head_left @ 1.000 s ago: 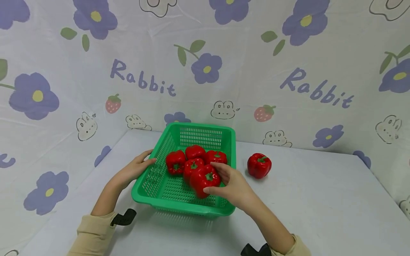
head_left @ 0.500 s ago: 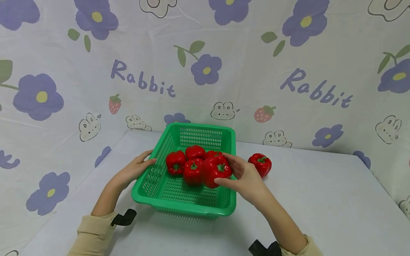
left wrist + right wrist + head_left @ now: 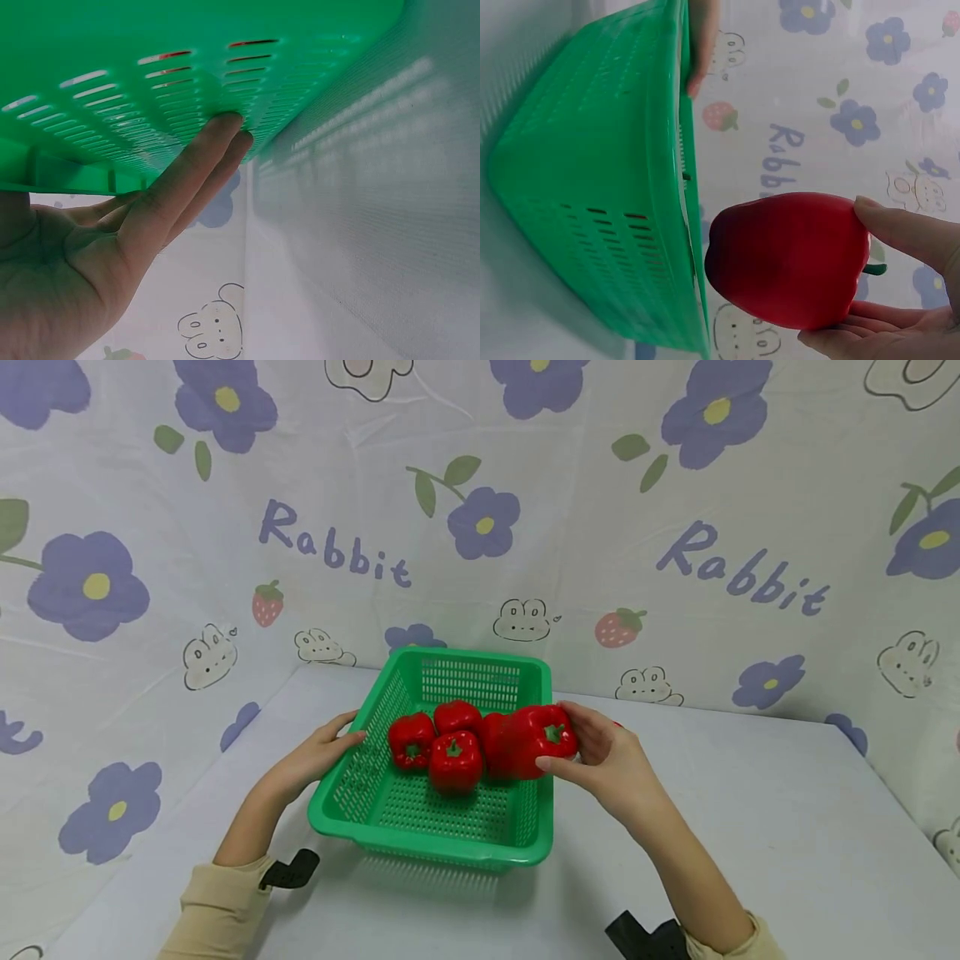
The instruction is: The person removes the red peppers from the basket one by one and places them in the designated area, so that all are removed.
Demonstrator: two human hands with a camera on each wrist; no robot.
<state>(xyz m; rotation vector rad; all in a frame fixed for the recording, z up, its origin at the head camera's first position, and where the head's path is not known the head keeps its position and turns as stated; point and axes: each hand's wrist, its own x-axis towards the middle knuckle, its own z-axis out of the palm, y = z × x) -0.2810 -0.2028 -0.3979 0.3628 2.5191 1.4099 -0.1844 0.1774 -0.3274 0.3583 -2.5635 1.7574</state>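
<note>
My right hand (image 3: 618, 772) holds a red bell pepper (image 3: 542, 739) between thumb and fingers, over the right rim of a green plastic basket (image 3: 442, 852). In the right wrist view this pepper (image 3: 787, 259) is raised beside the basket wall (image 3: 592, 180), its green stem toward the palm. My left hand (image 3: 315, 760) grips the basket's left rim, with fingers (image 3: 184, 180) stretched along the perforated outer wall. Inside the basket lie several more red bell peppers (image 3: 456, 763), one partly hidden behind the held one.
Behind my right hand another bell pepper on the white table (image 3: 750, 827) is almost wholly hidden; only a red sliver shows. A printed cloth (image 3: 570, 510) with flowers and rabbits hangs along the back. Each forearm carries a black wrist mount (image 3: 291, 870).
My right hand has lifted the bell pepper up and to the right, from among the others to the right rim, covering the pepper on the table. The left hand and the basket stay put.
</note>
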